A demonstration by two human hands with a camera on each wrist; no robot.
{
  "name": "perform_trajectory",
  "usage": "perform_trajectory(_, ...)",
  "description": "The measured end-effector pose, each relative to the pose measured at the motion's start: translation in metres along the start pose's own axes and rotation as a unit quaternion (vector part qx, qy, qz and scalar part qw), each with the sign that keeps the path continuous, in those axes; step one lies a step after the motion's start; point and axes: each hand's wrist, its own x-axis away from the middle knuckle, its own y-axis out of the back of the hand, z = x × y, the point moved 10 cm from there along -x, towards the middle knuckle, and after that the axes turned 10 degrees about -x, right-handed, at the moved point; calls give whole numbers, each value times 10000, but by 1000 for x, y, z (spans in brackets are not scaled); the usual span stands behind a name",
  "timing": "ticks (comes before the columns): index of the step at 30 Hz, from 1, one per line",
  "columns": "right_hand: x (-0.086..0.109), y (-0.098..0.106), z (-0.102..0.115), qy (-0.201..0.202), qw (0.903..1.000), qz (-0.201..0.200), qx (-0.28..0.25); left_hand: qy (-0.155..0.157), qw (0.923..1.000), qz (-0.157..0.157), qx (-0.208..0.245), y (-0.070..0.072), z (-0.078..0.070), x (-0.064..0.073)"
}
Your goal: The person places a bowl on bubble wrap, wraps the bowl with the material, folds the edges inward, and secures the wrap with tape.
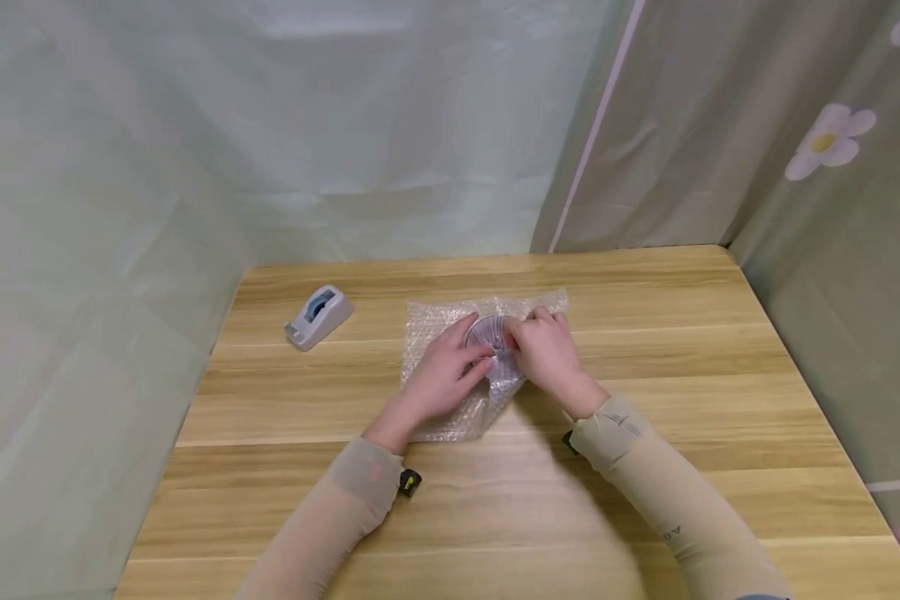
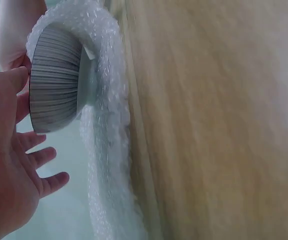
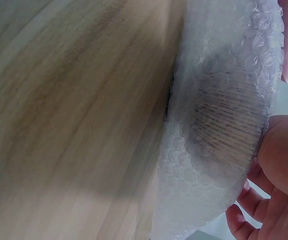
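Note:
A grey bowl with fine dark stripes (image 1: 484,332) stands upright on a sheet of bubble wrap (image 1: 429,321). My left hand (image 1: 442,372) is at the bowl's left and near rim. In the left wrist view its thumb and a finger meet at the rim of the bowl (image 2: 56,77), while the other fingers spread apart. On the right side my right hand (image 1: 546,350) pinches the bubble wrap (image 3: 224,120) up against the rim. The right wrist view shows the bowl's stripes through that raised wrap. Part of the bowl's inside is hidden by my fingers.
A white tape dispenser (image 1: 321,317) with a blue roll stands on the wooden table (image 1: 682,400), left of the wrap. Hanging curtains (image 1: 390,142) border the table's back and sides. A dark wrist device (image 1: 409,482) sits below the left sleeve.

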Motion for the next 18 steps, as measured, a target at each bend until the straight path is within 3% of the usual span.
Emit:
perform_trajectory(6, -2, -3, 1, -2, 10000, 52, 10, 146, 9989, 294, -330, -9, 0, 0)
perform_trajectory(18, -3, -2, 2, -16, 10000, 81, 41, 398, 9953, 566, -683, -19, 5, -3)
